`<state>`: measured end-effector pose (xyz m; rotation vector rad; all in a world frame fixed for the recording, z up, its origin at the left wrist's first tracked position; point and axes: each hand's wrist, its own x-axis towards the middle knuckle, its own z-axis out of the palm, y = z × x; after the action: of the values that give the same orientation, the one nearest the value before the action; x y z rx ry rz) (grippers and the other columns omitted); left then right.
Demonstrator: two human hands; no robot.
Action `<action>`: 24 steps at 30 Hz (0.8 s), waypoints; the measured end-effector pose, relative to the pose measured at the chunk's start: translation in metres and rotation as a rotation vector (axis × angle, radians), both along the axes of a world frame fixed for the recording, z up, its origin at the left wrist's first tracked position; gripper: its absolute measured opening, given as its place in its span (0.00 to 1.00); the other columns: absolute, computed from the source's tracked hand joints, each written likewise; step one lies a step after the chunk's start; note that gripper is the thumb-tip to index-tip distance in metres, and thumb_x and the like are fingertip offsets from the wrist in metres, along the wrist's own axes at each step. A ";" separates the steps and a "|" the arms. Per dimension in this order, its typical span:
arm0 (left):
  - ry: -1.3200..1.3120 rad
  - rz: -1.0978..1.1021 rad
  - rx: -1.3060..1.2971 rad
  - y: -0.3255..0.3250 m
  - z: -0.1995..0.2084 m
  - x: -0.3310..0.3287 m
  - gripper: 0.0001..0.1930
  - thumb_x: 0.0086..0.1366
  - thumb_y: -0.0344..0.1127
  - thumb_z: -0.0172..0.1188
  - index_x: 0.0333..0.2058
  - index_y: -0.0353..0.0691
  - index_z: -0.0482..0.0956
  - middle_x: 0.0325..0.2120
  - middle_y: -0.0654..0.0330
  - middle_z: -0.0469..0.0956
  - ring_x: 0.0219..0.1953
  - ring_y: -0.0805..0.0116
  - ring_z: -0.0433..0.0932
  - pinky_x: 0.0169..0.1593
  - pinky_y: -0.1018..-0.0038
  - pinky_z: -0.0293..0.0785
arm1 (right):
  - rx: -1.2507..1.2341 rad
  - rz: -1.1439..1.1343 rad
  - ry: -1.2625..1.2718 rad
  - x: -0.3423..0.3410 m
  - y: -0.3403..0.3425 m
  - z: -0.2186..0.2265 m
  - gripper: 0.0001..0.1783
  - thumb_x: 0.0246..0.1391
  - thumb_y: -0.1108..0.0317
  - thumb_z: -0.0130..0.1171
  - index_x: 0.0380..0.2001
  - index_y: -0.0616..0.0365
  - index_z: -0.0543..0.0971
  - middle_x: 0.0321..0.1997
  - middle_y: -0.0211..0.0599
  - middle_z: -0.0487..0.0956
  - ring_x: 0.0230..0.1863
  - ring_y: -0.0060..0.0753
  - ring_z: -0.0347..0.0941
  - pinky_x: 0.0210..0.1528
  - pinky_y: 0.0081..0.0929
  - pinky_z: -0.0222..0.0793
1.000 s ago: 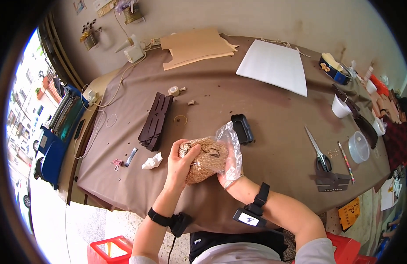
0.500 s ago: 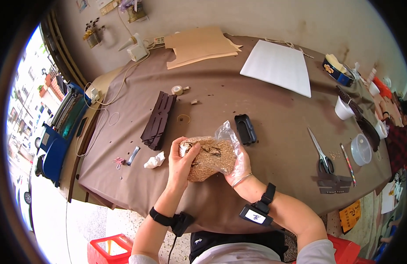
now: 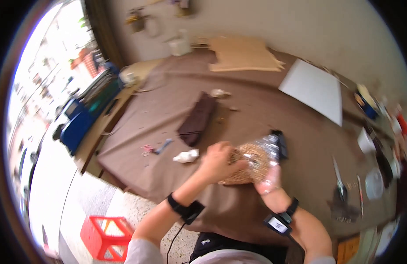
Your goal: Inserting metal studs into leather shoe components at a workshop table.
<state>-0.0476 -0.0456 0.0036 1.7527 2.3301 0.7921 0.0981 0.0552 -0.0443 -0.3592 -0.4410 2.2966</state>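
Note:
A clear plastic bag full of small gold-brown beads (image 3: pixel 244 177) is held over the near part of the table. My left hand (image 3: pixel 217 162) grips its left side, with the thumb across the front. My right hand (image 3: pixel 272 179) wraps around the bag's right end, where the loose clear plastic bunches up. Just behind that end is a small black tray (image 3: pixel 282 147), partly hidden by the bag. A crumpled white tissue (image 3: pixel 186 156) lies left of my left hand. Farther back sits a stack of dark brown folded strips (image 3: pixel 198 121). The picture is smeared by motion.
Scissors (image 3: pixel 339 182), a pencil (image 3: pixel 361 196) and a clear tub (image 3: pixel 374 184) lie at the right. A white sheet (image 3: pixel 313 90) and brown paper (image 3: pixel 241 53) are at the back. A blue machine (image 3: pixel 78 127) stands left, and a red stool (image 3: pixel 104 240) below.
The view has swung to the left, so the table things sit farther right in the picture. Both hands still hold the bag, and the bag has tilted slightly.

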 end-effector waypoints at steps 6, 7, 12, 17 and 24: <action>-0.253 -0.219 -0.103 0.061 0.011 0.016 0.30 0.60 0.53 0.55 0.53 0.36 0.67 0.54 0.46 0.65 0.60 0.48 0.60 0.60 0.55 0.59 | 0.114 0.073 -0.074 0.022 0.017 -0.017 0.21 0.62 0.56 0.40 0.50 0.56 0.71 0.52 0.39 0.73 0.54 0.40 0.69 0.56 0.40 0.65; -0.331 -0.246 -0.174 0.065 0.027 0.020 0.31 0.60 0.52 0.55 0.54 0.34 0.65 0.51 0.42 0.69 0.56 0.48 0.66 0.57 0.58 0.63 | 0.115 0.080 -0.072 0.024 0.017 -0.020 0.21 0.62 0.56 0.40 0.51 0.56 0.70 0.53 0.39 0.73 0.54 0.40 0.68 0.57 0.40 0.65; -0.463 -0.286 -0.103 0.101 0.010 0.032 0.30 0.59 0.50 0.57 0.53 0.34 0.67 0.41 0.45 0.78 0.45 0.49 0.76 0.50 0.66 0.71 | 0.112 0.075 -0.088 0.025 0.018 -0.016 0.23 0.62 0.56 0.40 0.54 0.56 0.68 0.54 0.38 0.71 0.56 0.40 0.67 0.57 0.40 0.65; -0.695 -0.138 -0.143 0.107 0.014 0.021 0.12 0.58 0.38 0.60 0.38 0.39 0.77 0.26 0.61 0.78 0.27 0.72 0.79 0.25 0.73 0.75 | 0.097 0.053 -0.070 0.018 0.016 -0.023 0.23 0.61 0.55 0.41 0.52 0.58 0.69 0.52 0.39 0.73 0.53 0.40 0.70 0.56 0.41 0.67; -1.052 -0.253 0.047 0.106 -0.002 0.010 0.10 0.60 0.36 0.60 0.35 0.35 0.75 0.26 0.65 0.75 0.28 0.79 0.70 0.30 0.81 0.66 | -0.038 0.025 0.014 0.013 0.017 -0.015 0.21 0.58 0.57 0.43 0.47 0.60 0.73 0.46 0.41 0.76 0.48 0.41 0.73 0.53 0.40 0.69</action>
<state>-0.0378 0.0604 0.0017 1.1324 1.3665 1.2931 0.1114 0.0722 -0.0598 -0.3573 -0.3977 2.3332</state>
